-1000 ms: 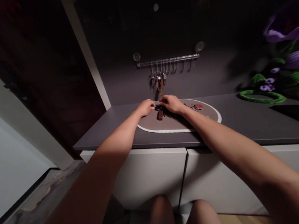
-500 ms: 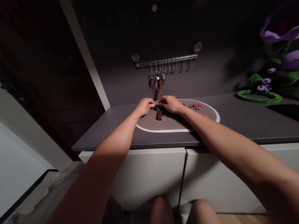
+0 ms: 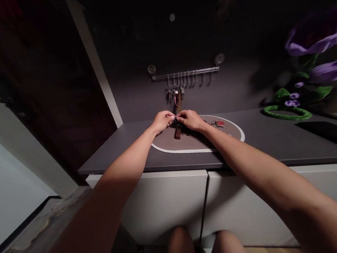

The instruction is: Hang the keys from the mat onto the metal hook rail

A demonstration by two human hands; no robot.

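Left hand [image 3: 162, 121] and right hand [image 3: 190, 120] have closed inward, fingertips [image 3: 177, 118] meeting to pinch a small metal ring [image 3: 174, 118] above the leather key fob [image 3: 177, 133] on the oval mat [image 3: 188, 151].

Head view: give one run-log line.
left hand: pinching small metal piece | right hand: pinching same piece | on oval mat: brown fob, red-tagged keys

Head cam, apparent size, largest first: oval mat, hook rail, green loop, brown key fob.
1. oval mat
2. hook rail
3. green loop
4. brown key fob

The rail sits farther from the camera than the mat, so their true sizes are less certain.
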